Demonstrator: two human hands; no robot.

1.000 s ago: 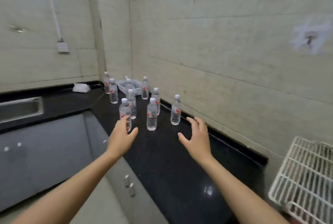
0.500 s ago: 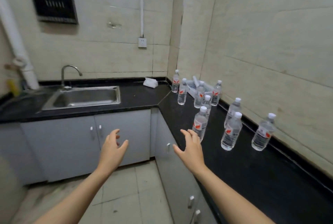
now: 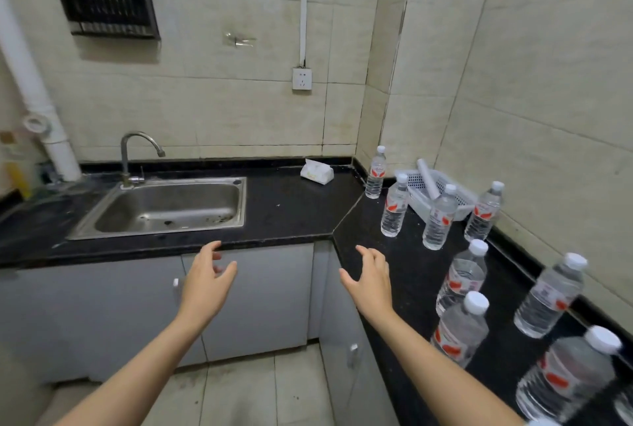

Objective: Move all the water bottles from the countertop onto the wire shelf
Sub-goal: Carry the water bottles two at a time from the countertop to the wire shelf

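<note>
Several clear water bottles with white caps and red labels stand upright on the black countertop [image 3: 416, 264] along the right wall. The nearest ones are a bottle [image 3: 459, 331] at the counter's front edge and another [image 3: 568, 374] at the lower right. Further bottles [image 3: 394, 208] stand toward the corner. My left hand [image 3: 205, 283] hovers open in front of the cabinet doors, holding nothing. My right hand [image 3: 371, 280] is open over the counter's front edge, left of the bottles and apart from them. No wire shelf is in view.
A steel sink [image 3: 164, 206] with a tap [image 3: 137, 151] sits in the counter on the left. A white perforated basket [image 3: 436, 197] holding a roll stands in the corner among bottles. A tissue pack [image 3: 317, 172] lies by the back wall. Grey cabinets [image 3: 267, 295] stand below.
The view has swung left from the right wall to the sink corner; the wire shelf has left the frame. Both hands stay open and now sit left of the bottles.
</note>
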